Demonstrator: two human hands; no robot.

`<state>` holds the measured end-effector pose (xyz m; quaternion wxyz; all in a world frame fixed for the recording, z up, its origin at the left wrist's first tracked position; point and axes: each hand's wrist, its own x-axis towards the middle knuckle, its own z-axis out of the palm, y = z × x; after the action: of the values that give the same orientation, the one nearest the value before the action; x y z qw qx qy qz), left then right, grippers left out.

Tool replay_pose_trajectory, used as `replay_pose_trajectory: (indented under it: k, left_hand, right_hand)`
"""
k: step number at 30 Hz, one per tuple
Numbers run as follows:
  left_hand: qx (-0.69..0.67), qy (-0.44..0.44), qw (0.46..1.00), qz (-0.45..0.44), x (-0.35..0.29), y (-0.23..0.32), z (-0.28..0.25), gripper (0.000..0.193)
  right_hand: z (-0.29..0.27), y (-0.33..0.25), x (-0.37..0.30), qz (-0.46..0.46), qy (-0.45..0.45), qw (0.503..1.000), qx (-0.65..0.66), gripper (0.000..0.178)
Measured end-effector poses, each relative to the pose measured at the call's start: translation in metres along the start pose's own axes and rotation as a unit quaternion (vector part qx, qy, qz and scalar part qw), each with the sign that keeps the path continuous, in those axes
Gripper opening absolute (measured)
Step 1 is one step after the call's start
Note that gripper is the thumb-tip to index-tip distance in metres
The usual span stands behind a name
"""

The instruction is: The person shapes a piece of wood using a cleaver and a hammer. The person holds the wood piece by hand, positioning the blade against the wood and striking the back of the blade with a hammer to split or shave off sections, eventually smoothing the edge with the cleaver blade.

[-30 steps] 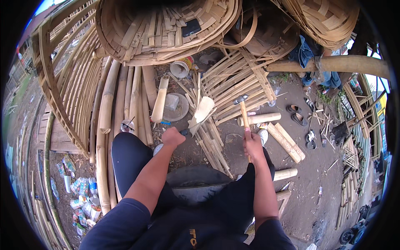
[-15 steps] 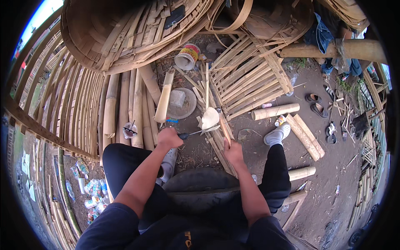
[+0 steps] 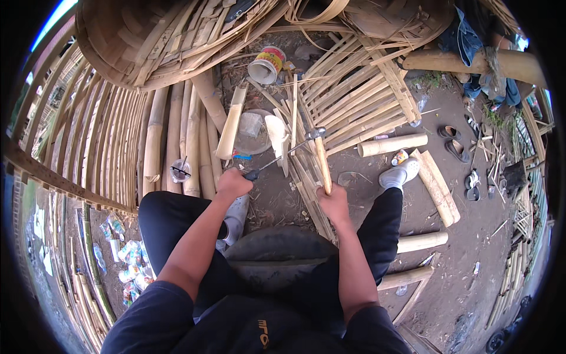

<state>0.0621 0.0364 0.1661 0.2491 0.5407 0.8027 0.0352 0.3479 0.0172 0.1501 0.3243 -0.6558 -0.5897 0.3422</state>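
My left hand [image 3: 234, 184] is closed around the dark handle of a long thin-bladed knife [image 3: 271, 163], seen nearly edge-on. The blade slants up and right, across a pale piece of bamboo [image 3: 276, 134] standing in front of me. A narrower bamboo strip [image 3: 285, 156] stands beside that piece, a gap between them at the top. My right hand [image 3: 333, 203] grips the wooden handle of a hammer [image 3: 322, 162]. Its metal head is by the far end of the blade; whether they touch I cannot tell.
Bamboo poles [image 3: 175, 135] lie to the left, near a plastic cup [image 3: 180, 171]. Ahead are a half-split bamboo length [image 3: 233, 124], a round slab [image 3: 253, 141], a tub [image 3: 266, 65] and a slatted bamboo frame [image 3: 354, 88]. Cut bamboo pieces [image 3: 392, 145] and sandals [image 3: 457, 150] lie right.
The pale bamboo has shifted left and now shows a separate strip beside it. The hammer's head, hidden before, is visible at the blade's far end. Both hands keep their grips.
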Motion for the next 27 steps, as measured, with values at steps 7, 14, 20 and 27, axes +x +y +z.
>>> replay_pose_trajectory:
  k: [7, 14, 20, 27]
  left_hand:
    - [0.031, 0.009, 0.999, 0.012, 0.008, 0.002, 0.004, 0.032]
    - [0.026, 0.009, 1.0, 0.005, 0.02, 0.001, 0.008, 0.033]
    - [0.006, 0.019, 1.0, -0.018, 0.021, -0.008, 0.002, 0.034]
    - [-0.013, 0.047, 0.999, -0.019, 0.032, -0.014, 0.01, 0.033]
  right_hand:
    - [0.029, 0.023, 0.012, -0.04, -0.053, 0.995, -0.078, 0.021]
    - [0.015, 0.008, 0.016, -0.052, 0.013, 0.998, -0.023, 0.02]
    - [-0.005, -0.036, 0.021, -0.089, 0.17, 0.972, 0.139, 0.027]
    - [0.042, 0.05, 0.043, -0.043, 0.078, 0.993, -0.075, 0.037]
